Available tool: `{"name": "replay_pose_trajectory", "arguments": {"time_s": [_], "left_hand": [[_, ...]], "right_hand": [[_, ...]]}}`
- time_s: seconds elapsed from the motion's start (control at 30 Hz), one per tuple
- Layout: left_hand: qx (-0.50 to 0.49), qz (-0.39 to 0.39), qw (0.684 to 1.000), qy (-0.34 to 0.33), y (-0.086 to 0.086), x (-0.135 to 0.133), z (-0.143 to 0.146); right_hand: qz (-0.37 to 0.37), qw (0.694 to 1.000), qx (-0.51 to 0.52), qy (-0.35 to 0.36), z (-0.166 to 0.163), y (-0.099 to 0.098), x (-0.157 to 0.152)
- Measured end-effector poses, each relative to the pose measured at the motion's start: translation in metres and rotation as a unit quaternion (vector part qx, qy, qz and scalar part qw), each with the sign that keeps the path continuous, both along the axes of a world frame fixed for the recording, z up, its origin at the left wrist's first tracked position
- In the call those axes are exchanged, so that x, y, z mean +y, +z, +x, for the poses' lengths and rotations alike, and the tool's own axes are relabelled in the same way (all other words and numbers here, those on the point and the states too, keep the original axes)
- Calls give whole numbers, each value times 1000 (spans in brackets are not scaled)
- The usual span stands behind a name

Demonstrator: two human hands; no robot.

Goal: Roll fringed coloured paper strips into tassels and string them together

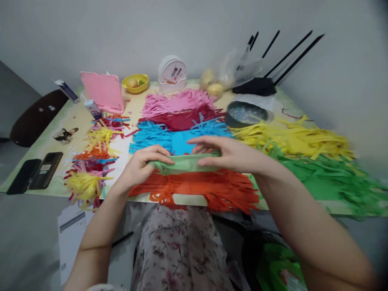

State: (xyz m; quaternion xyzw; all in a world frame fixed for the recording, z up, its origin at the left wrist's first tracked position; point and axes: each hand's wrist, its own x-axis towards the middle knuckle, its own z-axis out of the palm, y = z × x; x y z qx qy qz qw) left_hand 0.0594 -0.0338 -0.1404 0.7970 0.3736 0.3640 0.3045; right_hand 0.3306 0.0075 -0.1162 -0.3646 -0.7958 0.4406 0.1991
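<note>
A folded strip of light green tissue paper (pixel 184 163) stretches between my hands above the table. My left hand (pixel 144 163) pinches its left end between thumb and fingers. At the right end, my right hand (pixel 226 153) has its fingers curved over the paper and the thumb against its near side. Just below lies orange fringed tissue paper (pixel 197 188), cut into strips at both ends. Beyond the hands is blue fringed paper (pixel 182 139), then dark red paper (pixel 182 119) and pink fringed paper (pixel 178 101).
Yellow fringed paper (pixel 297 139) and green fringed paper (pixel 330 182) lie to the right. Multicoloured tassels (pixel 86 182) and two phones (pixel 45 171) are at left. Behind stand a pink tablet case (pixel 103 91), a yellow bowl (pixel 136 87), a grey bowl (pixel 245 115) and a black router (pixel 256 86).
</note>
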Motion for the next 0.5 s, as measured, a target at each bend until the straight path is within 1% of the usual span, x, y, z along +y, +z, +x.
{"name": "replay_pose_trajectory", "arguments": {"time_s": [0.07,0.13,0.2,0.23,0.27,0.37,0.43,0.5], "left_hand": [[26,-5,1000,-16,5,-1,-5],[78,-24,994,-66,15,-4,-12],[127,-53,982,-127,26,-6,-17],[139,-64,978,-141,30,-7,-16],[139,-69,978,-136,33,-7,-13],[133,-83,985,-66,32,-3,6],[141,-131,980,-48,25,2,20],[134,-198,970,-53,20,8,27]], "right_hand": [[-14,994,-98,44,-6,3,0],[-6,984,-168,59,-10,5,-2],[39,979,-196,51,-14,6,-5],[64,976,-201,49,-15,7,-8],[82,974,-203,52,-16,7,-10],[100,972,-199,75,-19,11,-16],[98,972,-199,72,-17,14,-17],[81,974,-205,58,-12,16,-16]]}}
